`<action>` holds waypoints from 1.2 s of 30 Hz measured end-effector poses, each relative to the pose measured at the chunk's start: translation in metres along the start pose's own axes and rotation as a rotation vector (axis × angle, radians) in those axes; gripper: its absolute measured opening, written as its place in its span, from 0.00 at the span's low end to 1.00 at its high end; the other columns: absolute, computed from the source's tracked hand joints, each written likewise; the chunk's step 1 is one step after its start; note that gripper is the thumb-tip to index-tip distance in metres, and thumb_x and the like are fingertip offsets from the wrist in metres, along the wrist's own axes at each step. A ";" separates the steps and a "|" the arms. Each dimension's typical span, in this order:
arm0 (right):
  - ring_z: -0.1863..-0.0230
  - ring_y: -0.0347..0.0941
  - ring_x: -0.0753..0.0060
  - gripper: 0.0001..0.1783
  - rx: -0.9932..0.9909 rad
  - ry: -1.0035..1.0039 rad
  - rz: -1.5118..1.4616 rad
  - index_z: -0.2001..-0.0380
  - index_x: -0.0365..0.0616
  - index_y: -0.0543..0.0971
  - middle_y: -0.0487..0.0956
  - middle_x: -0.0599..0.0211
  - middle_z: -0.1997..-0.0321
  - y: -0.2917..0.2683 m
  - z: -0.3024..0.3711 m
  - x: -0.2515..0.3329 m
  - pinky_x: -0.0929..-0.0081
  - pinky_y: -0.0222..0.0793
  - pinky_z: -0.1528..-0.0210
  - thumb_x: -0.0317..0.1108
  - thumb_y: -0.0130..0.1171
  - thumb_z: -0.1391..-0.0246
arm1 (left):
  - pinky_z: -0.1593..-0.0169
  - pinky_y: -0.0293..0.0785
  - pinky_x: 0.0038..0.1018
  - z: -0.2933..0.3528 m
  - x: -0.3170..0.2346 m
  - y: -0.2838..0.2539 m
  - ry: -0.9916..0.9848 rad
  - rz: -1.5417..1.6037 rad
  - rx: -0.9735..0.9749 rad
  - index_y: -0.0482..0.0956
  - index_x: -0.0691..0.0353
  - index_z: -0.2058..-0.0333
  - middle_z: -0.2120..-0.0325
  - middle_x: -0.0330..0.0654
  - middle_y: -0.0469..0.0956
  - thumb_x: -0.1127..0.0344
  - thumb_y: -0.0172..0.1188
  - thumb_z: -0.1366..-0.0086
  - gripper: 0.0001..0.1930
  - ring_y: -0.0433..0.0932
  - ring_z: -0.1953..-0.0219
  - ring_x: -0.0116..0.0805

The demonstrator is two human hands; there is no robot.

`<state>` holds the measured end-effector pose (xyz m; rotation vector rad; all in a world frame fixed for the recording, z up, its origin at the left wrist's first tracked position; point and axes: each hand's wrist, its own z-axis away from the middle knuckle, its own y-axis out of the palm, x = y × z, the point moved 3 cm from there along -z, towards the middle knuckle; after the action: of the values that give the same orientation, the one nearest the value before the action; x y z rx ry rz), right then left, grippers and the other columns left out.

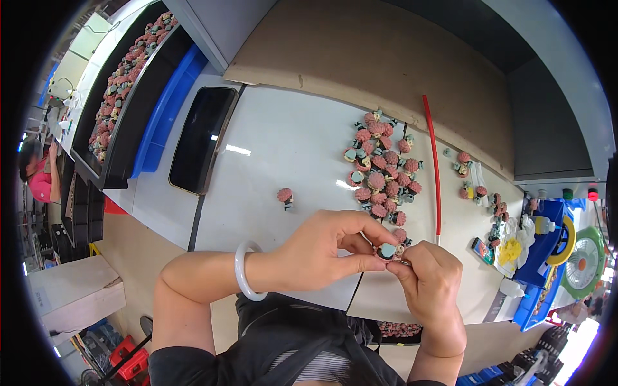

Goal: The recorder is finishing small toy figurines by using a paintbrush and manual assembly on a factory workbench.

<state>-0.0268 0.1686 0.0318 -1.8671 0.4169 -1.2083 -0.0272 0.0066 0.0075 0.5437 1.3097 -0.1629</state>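
I see a white counter (290, 148), brown board behind it. Both hands meet at its near edge: left hand (328, 251) and right hand (428, 276) pinch one small pink-and-teal figurine (387, 250) between fingertips. Figurine pile (381, 170) just beyond, red rod (435, 167) beside it. Empty black tray (203, 138) left; filled tray (125, 83) farther left.

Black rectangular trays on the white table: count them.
2. One empty glossy black rectangular tray lies flat on the white table, upper left. A longer black tray filled with small pink figurines sits at the far left edge. Others may be hidden out of view.
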 end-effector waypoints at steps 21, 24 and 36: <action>0.84 0.63 0.57 0.16 0.054 0.082 0.010 0.83 0.38 0.68 0.67 0.61 0.86 0.003 -0.001 0.000 0.68 0.57 0.83 0.38 0.59 0.56 | 0.62 0.74 0.22 -0.002 0.005 -0.002 0.079 -0.038 -0.024 0.75 0.66 0.64 0.66 0.43 0.74 0.83 0.59 0.50 0.13 0.75 0.63 0.29; 0.84 0.64 0.58 0.15 0.061 0.053 0.014 0.82 0.38 0.69 0.67 0.61 0.85 0.004 -0.001 0.001 0.69 0.58 0.82 0.37 0.59 0.56 | 0.62 0.74 0.22 0.000 0.004 -0.003 0.068 -0.039 -0.024 0.75 0.66 0.64 0.66 0.43 0.74 0.83 0.59 0.50 0.13 0.75 0.63 0.28; 0.87 0.65 0.62 0.14 0.011 -0.004 -0.038 0.84 0.42 0.68 0.67 0.66 0.86 0.005 -0.003 -0.004 0.70 0.58 0.86 0.37 0.62 0.60 | 0.62 0.73 0.20 -0.002 0.004 -0.003 0.041 0.024 -0.039 0.75 0.67 0.63 0.67 0.42 0.73 0.82 0.59 0.49 0.13 0.75 0.65 0.27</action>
<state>-0.0307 0.1672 0.0261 -1.8750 0.3734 -1.2292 -0.0293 0.0056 0.0025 0.5321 1.3426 -0.1064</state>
